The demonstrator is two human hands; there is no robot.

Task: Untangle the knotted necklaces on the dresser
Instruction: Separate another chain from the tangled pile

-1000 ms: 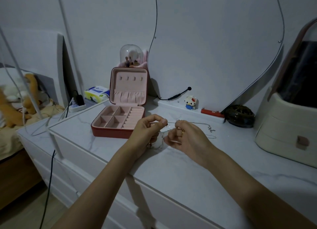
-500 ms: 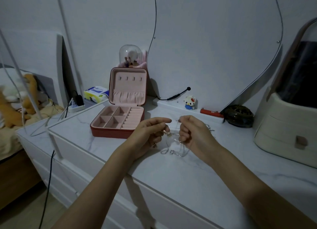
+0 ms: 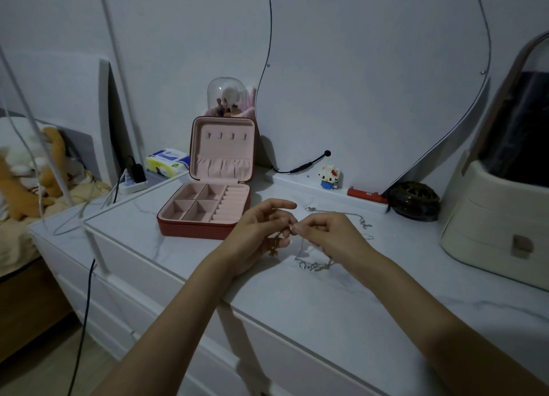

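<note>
Thin silver necklaces [image 3: 312,263] lie tangled on the white marble dresser top [image 3: 326,300], with a loop hanging down below my hands. My left hand [image 3: 261,229] and my right hand [image 3: 329,235] meet fingertip to fingertip just above the dresser. Both pinch the chain at a small knot between them. Another stretch of chain [image 3: 353,217] trails away behind my right hand toward the back of the dresser.
An open red jewellery box [image 3: 208,208] with a pink lining stands left of my hands. A small toy figure [image 3: 328,177], a red bar [image 3: 367,194], a dark round dish [image 3: 414,201] and a cream storage case [image 3: 499,217] line the back and right.
My hands were slightly apart half a second ago; they have come together and sunk lower, pinching the chain at one spot. The hanging loop now reaches the dresser top.
</note>
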